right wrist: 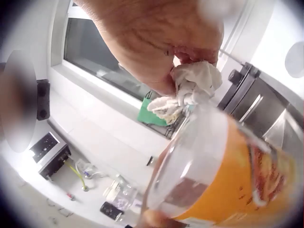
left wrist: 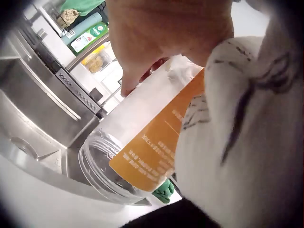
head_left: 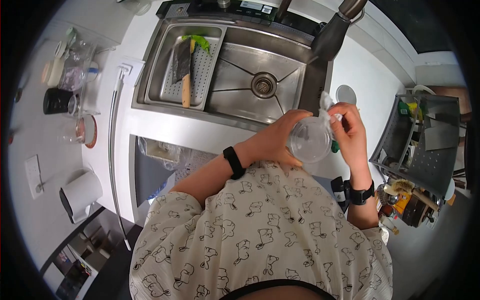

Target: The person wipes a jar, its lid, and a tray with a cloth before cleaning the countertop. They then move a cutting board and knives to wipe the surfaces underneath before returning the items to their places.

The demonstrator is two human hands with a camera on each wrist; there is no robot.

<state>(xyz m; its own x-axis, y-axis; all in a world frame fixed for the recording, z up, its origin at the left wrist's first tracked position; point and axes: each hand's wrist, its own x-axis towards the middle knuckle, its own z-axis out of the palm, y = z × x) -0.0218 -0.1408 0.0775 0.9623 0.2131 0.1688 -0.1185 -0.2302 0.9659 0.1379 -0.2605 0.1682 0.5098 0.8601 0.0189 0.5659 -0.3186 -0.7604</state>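
Observation:
A clear plastic jar with an orange printed label is held in front of the body, close to the sink's front edge. My left hand grips it from the left, thumb and fingers spread round its side. With my right hand I pinch a crumpled white tissue at the jar's edge. In the right wrist view the tissue overlaps the jar's clear end, above the orange label. The left wrist view shows the jar tilted, its ridged clear end toward the lower left.
The steel sink lies ahead, its left side covered by a perforated tray. A cleaver and a green leaf lie in that tray. A round lid is on the right counter, near the faucet. A dark rack stands right.

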